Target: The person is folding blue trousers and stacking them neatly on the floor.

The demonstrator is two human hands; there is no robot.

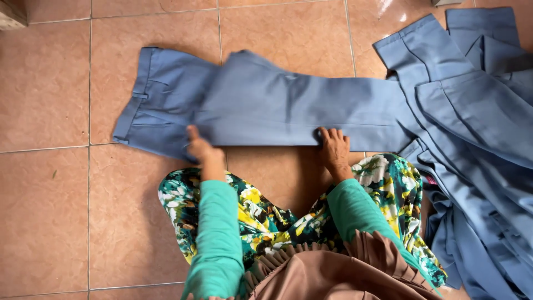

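A pair of blue trousers (261, 105) lies flat across the tiled floor (50, 194), waistband to the left and the legs folded over toward it. The left hand (199, 145) grips the near edge of the fabric close to the waistband, thumb on top. The right hand (335, 149) presses palm-down on the same near edge, further along the leg. Both arms wear green sleeves (217, 233), above a floral-patterned garment (266, 222) spread over the knees. To the right, a heap of more blue trousers (477, 139) lies touching the leg ends.
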